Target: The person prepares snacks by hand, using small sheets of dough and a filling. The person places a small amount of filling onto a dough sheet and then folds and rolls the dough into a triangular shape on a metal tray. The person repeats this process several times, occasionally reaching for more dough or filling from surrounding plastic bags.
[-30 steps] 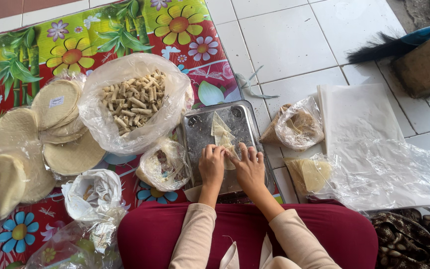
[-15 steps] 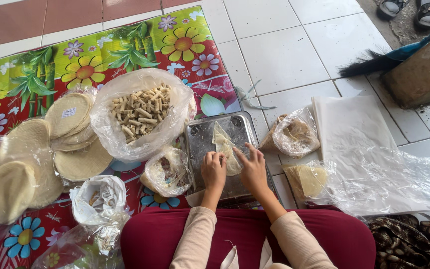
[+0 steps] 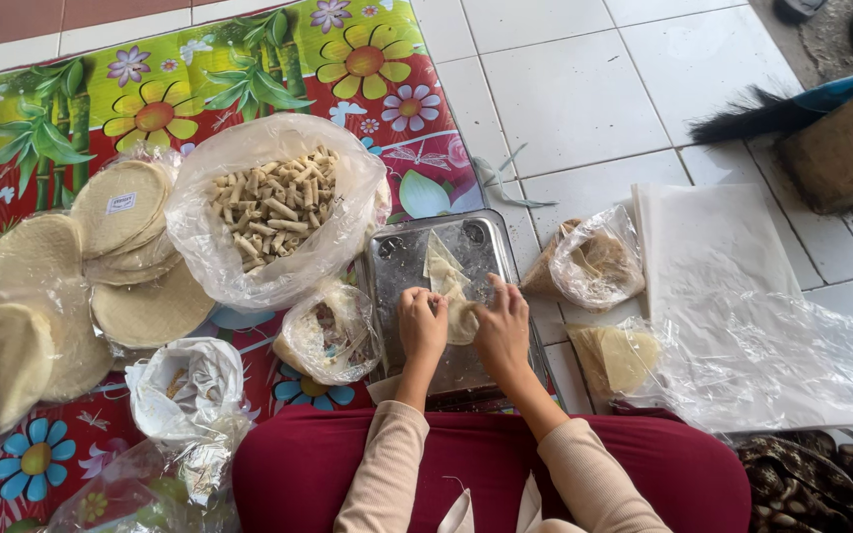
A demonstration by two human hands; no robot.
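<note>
My left hand and my right hand rest side by side on a steel tray in front of my lap. Both press on the near end of a pale triangular wrapper that lies on the tray with its point away from me. The fingers curl over the wrapper's near edge. Left of the tray sits a small plastic bag of filling. Behind it stands a large clear bag of finished rolls.
Stacks of round wrappers lie on the flowered mat at left. A crumpled white bag is near my left knee. At right are a bag of scraps, cut yellow wrappers, clear plastic sheets and a box.
The view has shifted slightly, so everything sits lower in frame. My hands stay on the wrapper's near end and have drawn a little closer to me.
</note>
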